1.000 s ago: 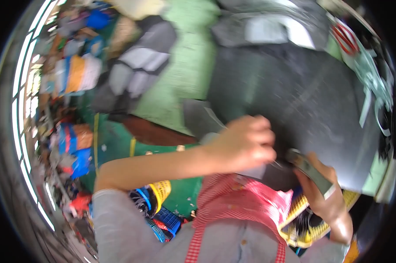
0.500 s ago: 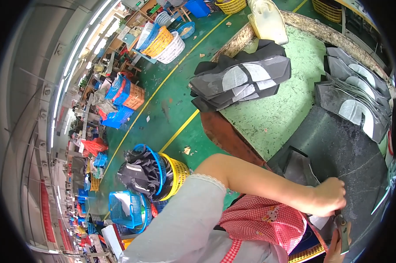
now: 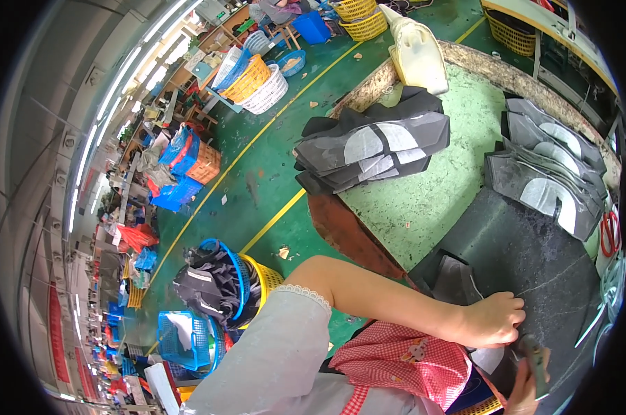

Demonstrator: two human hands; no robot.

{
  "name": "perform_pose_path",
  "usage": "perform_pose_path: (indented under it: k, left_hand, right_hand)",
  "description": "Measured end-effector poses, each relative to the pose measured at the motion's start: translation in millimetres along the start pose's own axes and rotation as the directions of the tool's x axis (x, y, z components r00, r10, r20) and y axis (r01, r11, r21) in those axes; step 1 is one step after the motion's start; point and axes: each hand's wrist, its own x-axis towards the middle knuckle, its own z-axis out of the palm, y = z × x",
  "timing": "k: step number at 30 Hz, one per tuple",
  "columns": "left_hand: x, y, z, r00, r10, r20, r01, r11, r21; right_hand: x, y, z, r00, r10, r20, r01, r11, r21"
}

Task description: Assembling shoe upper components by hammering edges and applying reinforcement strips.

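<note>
Tool (image 3: 536, 368) right of left hand (image 3: 491, 321)

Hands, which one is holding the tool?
The right hand, at lower right, gripping the greyish-green tool; the left hand is curled with no tool visible.

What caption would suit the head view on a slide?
Left hand closed over a dark sheet, right hand gripping a tool, stacked dark pieces on the green table.

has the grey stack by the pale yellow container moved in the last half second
No. Judged against the table, the grey stack keeps its place beside the container; only the view has shifted.
</note>
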Motion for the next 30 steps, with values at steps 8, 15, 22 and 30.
perform_pose_path:
  k: [8, 15, 22, 30]
  left_hand:
    - [-15, -7, -23, 0.996, -0.078, 0.053, 0.080, 0.996, -0.044]
    - [-25, -18, -48, 0.990, -0.095, 0.109, 0.099, 0.995, -0.030]
    - [-39, -32, -63, 0.989, -0.118, 0.086, 0.121, 0.992, -0.029]
    - [-49, -30, -80, 0.999, -0.022, 0.043, 0.017, 0.994, 0.109]
  right_hand:
    - [15, -10, 3, 0.977, -0.210, -0.030, 0.205, 0.971, -0.120]
    - [37, -52, -16, 0.982, 0.156, 0.111, -0.182, 0.937, 0.297]
    - [52, -58, -11, 0.974, -0.214, -0.076, 0.225, 0.957, 0.185]
    - [66, -77, 1, 0.939, -0.272, -0.212, 0.311, 0.933, 0.180]
